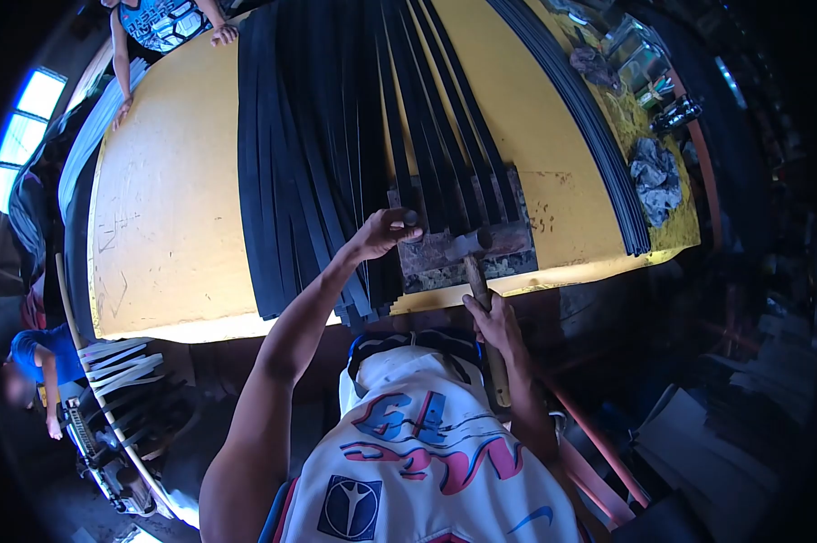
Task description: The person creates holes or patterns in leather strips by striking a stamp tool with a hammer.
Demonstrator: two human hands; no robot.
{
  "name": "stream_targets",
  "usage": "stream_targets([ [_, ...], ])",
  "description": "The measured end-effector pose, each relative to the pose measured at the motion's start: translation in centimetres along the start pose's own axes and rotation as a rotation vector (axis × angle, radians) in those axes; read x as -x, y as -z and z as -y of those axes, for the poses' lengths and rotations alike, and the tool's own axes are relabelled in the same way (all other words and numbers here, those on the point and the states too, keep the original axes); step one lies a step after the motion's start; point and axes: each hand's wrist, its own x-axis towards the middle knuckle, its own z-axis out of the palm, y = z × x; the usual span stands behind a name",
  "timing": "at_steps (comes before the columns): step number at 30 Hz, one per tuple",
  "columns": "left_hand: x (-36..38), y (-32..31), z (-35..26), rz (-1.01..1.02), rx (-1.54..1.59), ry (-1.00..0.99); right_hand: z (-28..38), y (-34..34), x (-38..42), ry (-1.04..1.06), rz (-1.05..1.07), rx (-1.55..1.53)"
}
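Note:
My left hand (381, 235) is closed around a short metal punch (410, 218), its round top end showing above the fingers. That hand is at the left side of a dark, worn block (427, 277), close to the end of a black strip (403, 185). A hammer (476, 275) is gripped by its wooden handle in my right hand (497, 324). Its cylindrical head lies over the block, just right of the punch. The ends of several more black strips (463, 195) rest on the block, side by side.
A thick bundle of black strips (282, 181) crosses the yellow table (169, 208) left of the block. Another bundle (580, 109) lies along the right edge, near a crumpled plastic bag (655, 181). One person (160, 23) stands at the far left corner; another (47, 357) is lower left.

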Motion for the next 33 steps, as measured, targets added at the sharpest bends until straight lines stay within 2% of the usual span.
stream_targets([
  [16, -0.1, -0.4, 0.6, 0.002, 0.035, 0.017, -0.7, 0.0, -0.3, -0.022, 0.029, -0.01],
  [18, 0.3, -0.9, 0.8, -0.023, 0.113, -0.004, -1.7, -0.4, -0.1, 0.075, -0.027, -0.043],
  [21, 1.0, -1.4, 0.6, -0.026, 0.142, 0.0, -1.9, -1.1, 0.5, 0.124, -0.05, 0.093],
  [22, 1.2, -1.8, 0.7, -0.077, 0.09, -0.064, -1.9, -1.3, 0.9, 0.102, -0.039, 0.064],
  [23, 1.6, -2.1, 0.9, -0.087, 0.091, -0.069, -3.0, -1.7, 0.8, 0.154, -0.052, 0.155],
  [25, 2.1, -2.2, 1.2, -0.109, -0.022, -0.071, -0.7, -2.1, 2.3, 0.279, -0.153, 0.187],
  [27, 2.4, -1.9, 0.9, -0.123, -0.133, -0.074, 3.9, -1.0, 4.1, 0.35, -0.19, 0.256],
  [29, 2.9, -1.5, -0.9, -0.108, -0.218, -0.095, 8.3, 0.2, 5.8, 0.4, -0.193, 0.173],
  [30, 2.6, -1.9, 0.4, -0.134, -0.233, -0.15, 12.9, 1.8, 8.2, 0.419, -0.204, 0.246],
  [31, 2.7, -1.8, 0.1, -0.147, -0.229, -0.155, 15.1, 2.6, 9.5, 0.545, -0.282, 0.169],
  [32, 2.7, -1.7, -0.4, -0.144, -0.26, -0.148, 15.1, 3.7, 9.8, 0.572, -0.313, 0.18],
  [33, 2.9, -1.7, -0.6, -0.142, -0.288, -0.137, 18.3, 4.2, 11.3, 0.905, -0.444, -0.069],
])
